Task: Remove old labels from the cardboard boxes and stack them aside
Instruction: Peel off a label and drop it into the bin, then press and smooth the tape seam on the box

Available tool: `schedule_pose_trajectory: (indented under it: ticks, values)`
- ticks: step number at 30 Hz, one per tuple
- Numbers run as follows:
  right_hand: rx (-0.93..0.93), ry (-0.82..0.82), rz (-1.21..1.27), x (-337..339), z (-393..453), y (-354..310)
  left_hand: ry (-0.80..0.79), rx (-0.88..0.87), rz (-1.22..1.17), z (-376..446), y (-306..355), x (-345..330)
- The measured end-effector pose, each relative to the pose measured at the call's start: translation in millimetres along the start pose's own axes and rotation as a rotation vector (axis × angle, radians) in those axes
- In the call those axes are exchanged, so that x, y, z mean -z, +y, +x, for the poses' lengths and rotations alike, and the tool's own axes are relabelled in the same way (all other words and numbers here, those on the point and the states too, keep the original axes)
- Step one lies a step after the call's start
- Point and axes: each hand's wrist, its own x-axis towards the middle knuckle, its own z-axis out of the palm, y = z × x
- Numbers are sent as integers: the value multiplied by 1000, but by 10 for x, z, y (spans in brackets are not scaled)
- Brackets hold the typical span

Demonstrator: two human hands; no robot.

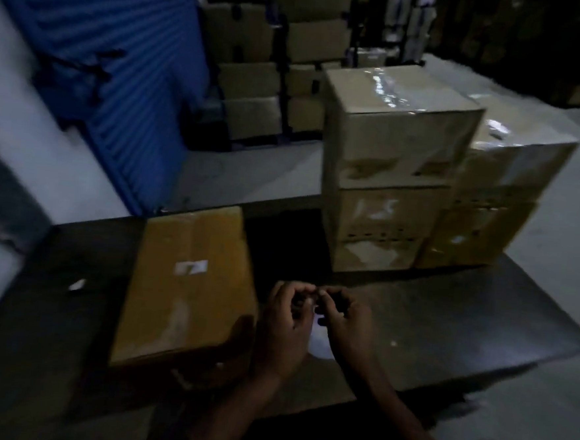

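Both hands are hovering low over the dark surface (446, 320), near its front edge. The left hand (286, 326) and the right hand (346, 321) are meeting fingertip to fingertip, fingers curled inward; a small pale scrap (308, 302) seems to be sitting between them, but the dim, blurred view is not letting me tell whether either grip is clamped on it. A pale patch (319, 345) is lying on the surface just under the hands.

Just left of the hands a flat cardboard box (187, 288) is lying on the surface, its near edge reaching close to the front edge. A small white label remnant (191, 267) is sitting on its top; nothing on it is readable. Another white scrap (77, 285) is lying further left.

Beyond the hands, a tall stack of boxes (388, 171) is standing with a lower stack (499, 200) touching its right side, tops glinting with clear tape. Torn label traces are showing on their fronts, with no legible writing. Open surface is stretching between hands and stacks, and off to the right.

A blue shutter (120, 70) is filling the left background, beside shelves of cartons (250, 79).
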Motion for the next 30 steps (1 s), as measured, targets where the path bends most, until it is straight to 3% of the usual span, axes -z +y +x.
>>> schedule_pose_trajectory:
  ticks: [4, 8, 18, 21, 30]
  values:
    - [120, -186, -110, -782, -76, -321, 222, 89, 81, 81, -437, 911]
    - [223, -303, -266, -1398, -99, -550, 345, 224, 188, 159, -783, 1575]
    - [557, -669, -688, -2161, 275, -562, 259, 435, 546, 584, -1330, 1984]
    - [539, -759, -816, -2332, 489, -406, 195, 508, 670, 705, -1401, 1946]
    - [610, -769, -939, -2789, 963, -335, 220, 619, 658, 793, -1498, 1868]
